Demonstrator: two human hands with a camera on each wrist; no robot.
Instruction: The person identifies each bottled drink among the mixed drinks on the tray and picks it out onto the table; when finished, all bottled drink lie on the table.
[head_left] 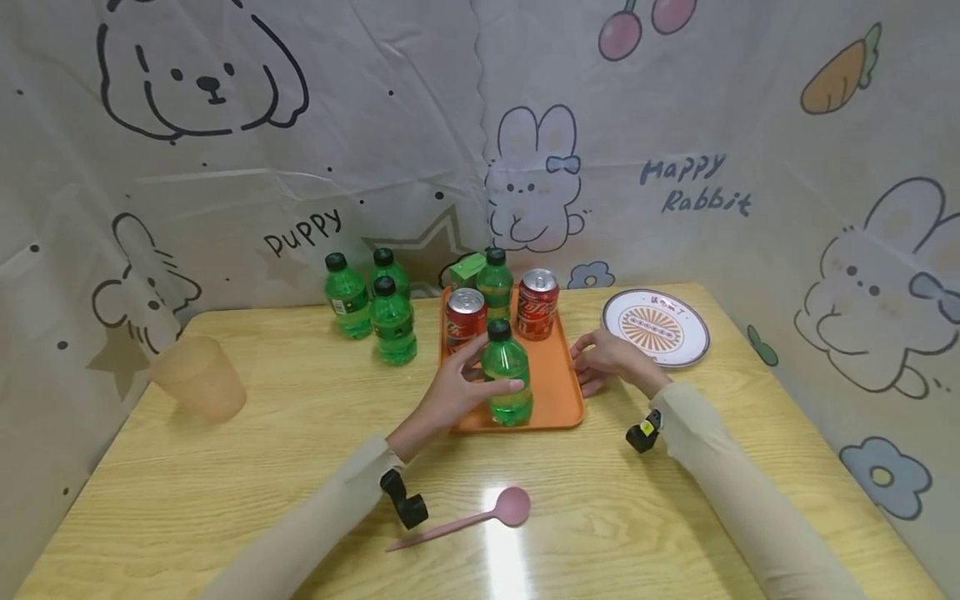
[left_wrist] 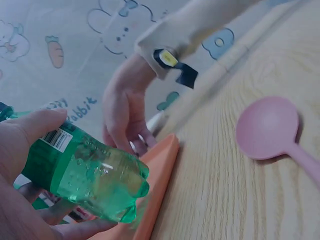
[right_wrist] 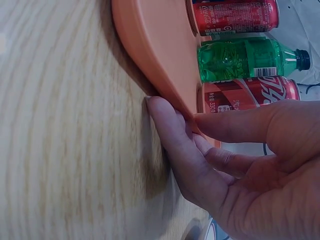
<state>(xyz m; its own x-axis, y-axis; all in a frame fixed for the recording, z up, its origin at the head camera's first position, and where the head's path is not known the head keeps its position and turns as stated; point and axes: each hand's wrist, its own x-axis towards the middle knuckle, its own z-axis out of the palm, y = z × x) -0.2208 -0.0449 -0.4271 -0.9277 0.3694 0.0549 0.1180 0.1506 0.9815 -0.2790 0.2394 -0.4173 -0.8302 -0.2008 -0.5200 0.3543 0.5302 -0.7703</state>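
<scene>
Head view: the left hand point(head_left: 453, 390) holds a capped green soda bottle point(head_left: 507, 383) by its middle, thumb across the near side, over the front of an orange tray point(head_left: 557, 379) on the bench point(head_left: 300, 467). Its other fingers are partly hidden behind the bottle. The right hand point(head_left: 611, 360) is at the tray's right edge. The bottle looks filled, so it should have some weight; its smooth plastic may give a little and slip if wet, and the waist below the shoulder seems the best hold.

Left wrist view: thumb and fingers curl round the bottle's label; the cap end is cut off by the frame, and whether the base touches the tray I cannot tell.

Right wrist view: the right hand pinches the tray's rim, thumb above. The tray looks stiff and light. The held bottle is out of sight here.
</scene>
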